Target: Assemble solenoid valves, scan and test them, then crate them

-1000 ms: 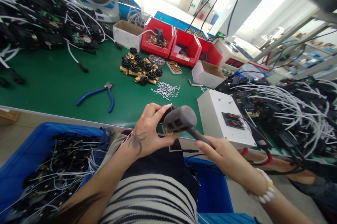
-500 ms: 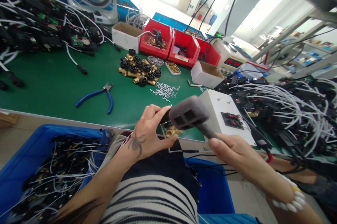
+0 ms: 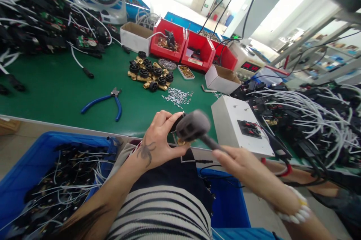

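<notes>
My left hand [image 3: 159, 140] is closed around a black part with a brass fitting [image 3: 182, 142] at the table's front edge; a thin white cable hangs below it. In my right hand [image 3: 239, 161] is the handle of a dark grey mallet [image 3: 194, 124]. The mallet's blurred head covers much of the held part, and I cannot tell whether they touch. Beyond the hands lies a heap of silvery wire clips [image 3: 177, 97]. Behind the clips sit several brass fittings with black knobs [image 3: 150, 71]. Blue-handled cutting pliers [image 3: 105, 103] rest opened on the green table [image 3: 56, 93].
A white box with red-black terminals [image 3: 239, 125] stands right of the mallet. Red bins [image 3: 197, 52] and small cartons [image 3: 221, 79] line the back. Cabled black parts pile up on both sides. Blue crates [image 3: 50, 138] stand below the edge. Another person's arm [image 3: 313, 185] shows at right.
The mallet and my right hand have moved left and the mallet head sits lower, over the brass fitting. My left hand stays in place with its part.
</notes>
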Demonstrator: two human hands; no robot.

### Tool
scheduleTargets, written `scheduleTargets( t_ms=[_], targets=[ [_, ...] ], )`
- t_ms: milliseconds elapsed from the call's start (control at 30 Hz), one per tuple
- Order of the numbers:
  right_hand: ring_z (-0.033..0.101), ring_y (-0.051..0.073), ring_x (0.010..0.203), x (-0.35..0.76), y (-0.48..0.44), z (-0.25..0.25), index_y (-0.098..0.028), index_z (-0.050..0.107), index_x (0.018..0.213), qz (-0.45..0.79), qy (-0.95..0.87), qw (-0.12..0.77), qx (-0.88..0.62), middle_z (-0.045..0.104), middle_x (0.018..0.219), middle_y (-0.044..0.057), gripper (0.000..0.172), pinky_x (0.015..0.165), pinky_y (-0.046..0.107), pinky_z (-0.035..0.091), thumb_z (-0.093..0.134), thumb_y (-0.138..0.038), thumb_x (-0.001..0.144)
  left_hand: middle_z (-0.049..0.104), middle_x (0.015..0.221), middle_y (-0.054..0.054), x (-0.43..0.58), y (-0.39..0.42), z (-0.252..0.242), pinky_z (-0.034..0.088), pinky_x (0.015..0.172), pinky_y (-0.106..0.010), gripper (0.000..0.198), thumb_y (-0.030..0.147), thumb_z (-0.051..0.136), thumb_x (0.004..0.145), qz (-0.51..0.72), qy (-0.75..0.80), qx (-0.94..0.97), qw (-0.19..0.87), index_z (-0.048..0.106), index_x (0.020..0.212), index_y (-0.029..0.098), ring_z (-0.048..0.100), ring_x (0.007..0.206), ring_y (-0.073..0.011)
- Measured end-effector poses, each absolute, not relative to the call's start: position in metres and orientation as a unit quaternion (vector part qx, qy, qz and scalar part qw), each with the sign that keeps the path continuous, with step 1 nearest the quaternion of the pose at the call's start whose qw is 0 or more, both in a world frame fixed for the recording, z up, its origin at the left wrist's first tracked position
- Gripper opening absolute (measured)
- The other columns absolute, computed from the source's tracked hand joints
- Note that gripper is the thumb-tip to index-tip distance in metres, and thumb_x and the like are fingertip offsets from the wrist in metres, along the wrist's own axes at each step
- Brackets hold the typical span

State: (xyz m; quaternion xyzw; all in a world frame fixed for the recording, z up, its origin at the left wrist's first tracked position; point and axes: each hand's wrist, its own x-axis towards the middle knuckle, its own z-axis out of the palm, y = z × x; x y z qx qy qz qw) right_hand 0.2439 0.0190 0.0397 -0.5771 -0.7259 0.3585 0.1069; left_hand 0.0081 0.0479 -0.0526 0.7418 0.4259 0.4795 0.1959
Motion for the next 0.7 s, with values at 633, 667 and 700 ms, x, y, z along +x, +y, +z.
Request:
scheduleTargets(
  t_ms=[633,667,700],
  targets=[
    [0.061,0.031,0.114,0.204,0.022,-0.019,-0.019,0.049,0.144,0.24,-0.644,0.411,-0.599,0.061,0.123,0.017,0.054,0.102,0.051,0.05,0.051,-0.048,0.098,0.058,0.121,-0.01,0.008,0.023,-0.015,0.051,0.101,-0.041,0.057,0.029,0.079,0.078,0.504,0.37,0.775,0.096,0.046,0.124,0.019,0.056,0.115,-0.0239],
    [0.065,0.027,0.107,0.202,0.016,-0.012,-0.022,0.043,0.148,0.347,-0.626,0.429,-0.552,0.065,0.118,0.014,0.059,0.098,0.047,0.053,0.052,-0.051,0.098,0.059,0.121,-0.01,0.009,0.021,-0.012,0.05,0.103,-0.042,0.055,0.03,0.079,0.079,0.502,0.361,0.781,0.088,0.046,0.122,0.019,0.055,0.117,-0.0242],
    [0.068,0.025,0.101,0.2,0.012,-0.006,-0.024,0.036,0.152,0.45,-0.598,0.434,-0.501,0.068,0.112,0.011,0.064,0.094,0.044,0.056,0.054,-0.052,0.097,0.059,0.122,-0.011,0.009,0.02,-0.01,0.049,0.105,-0.042,0.053,0.032,0.078,0.081,0.5,0.351,0.787,0.081,0.047,0.121,0.019,0.055,0.118,-0.0242]
  ],
)
